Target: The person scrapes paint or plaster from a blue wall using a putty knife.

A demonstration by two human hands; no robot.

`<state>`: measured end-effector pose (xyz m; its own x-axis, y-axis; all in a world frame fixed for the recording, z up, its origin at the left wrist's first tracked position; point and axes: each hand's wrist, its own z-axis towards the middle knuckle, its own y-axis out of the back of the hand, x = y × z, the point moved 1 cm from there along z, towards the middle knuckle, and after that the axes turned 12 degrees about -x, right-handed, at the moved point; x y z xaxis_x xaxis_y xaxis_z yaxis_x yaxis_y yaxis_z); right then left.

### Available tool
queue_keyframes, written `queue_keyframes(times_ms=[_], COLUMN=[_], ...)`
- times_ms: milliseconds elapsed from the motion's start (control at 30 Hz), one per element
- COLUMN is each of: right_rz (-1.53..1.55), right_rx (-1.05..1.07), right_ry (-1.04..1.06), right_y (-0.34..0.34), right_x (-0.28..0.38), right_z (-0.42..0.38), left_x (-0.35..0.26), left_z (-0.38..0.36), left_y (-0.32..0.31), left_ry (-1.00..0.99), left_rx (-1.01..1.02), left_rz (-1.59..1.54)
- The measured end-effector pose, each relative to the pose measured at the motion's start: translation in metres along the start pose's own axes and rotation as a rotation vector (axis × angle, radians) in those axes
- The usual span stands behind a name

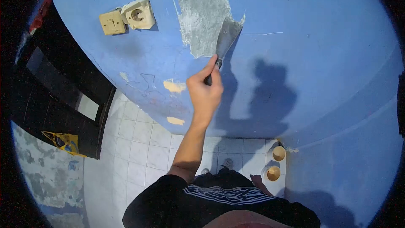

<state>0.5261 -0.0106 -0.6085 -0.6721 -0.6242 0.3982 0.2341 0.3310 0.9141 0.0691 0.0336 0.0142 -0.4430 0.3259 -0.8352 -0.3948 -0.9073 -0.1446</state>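
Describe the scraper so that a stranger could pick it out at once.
Find the blue wall, then the rough grey patch near the top middle of the picture. Over the patch's lower right edge is the scraper, its dark handle in the person's left grip. Its smooth, fan-shaped blade, widening upward from the handle, sets it apart from the patch.

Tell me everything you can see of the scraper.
The scraper has a broad, flat, grey, metal-looking blade, flaring from a narrow neck, and a dark handle partly hidden by the left hand gripping it. It points up and right, its wide edge apparently against the blue wall, overlapping the right side of the rough grey patch.
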Motion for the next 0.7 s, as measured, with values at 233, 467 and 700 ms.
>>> queue_keyframes(times_ms=[233,467,700], right_rz=[0.776,-0.174,-0.044], right_rx=[0.103,0.081,-0.04], right_ry=[-0.902,0.093,0.209], right_y=[0.026,0.008,-0.027], right_x=[0.03,0.011,-0.022], right_z=[0.03,0.003,-0.014], left_x=[0.019,-0.003,0.024], left_z=[-0.017,-0.015,-0.02], left_y=[0.018,0.016,0.028], left_ry=[0.038,0.053,0.126], left_rx=[0.009,0.023,0.016], left_rz=[-0.008,0.008,-0.049])
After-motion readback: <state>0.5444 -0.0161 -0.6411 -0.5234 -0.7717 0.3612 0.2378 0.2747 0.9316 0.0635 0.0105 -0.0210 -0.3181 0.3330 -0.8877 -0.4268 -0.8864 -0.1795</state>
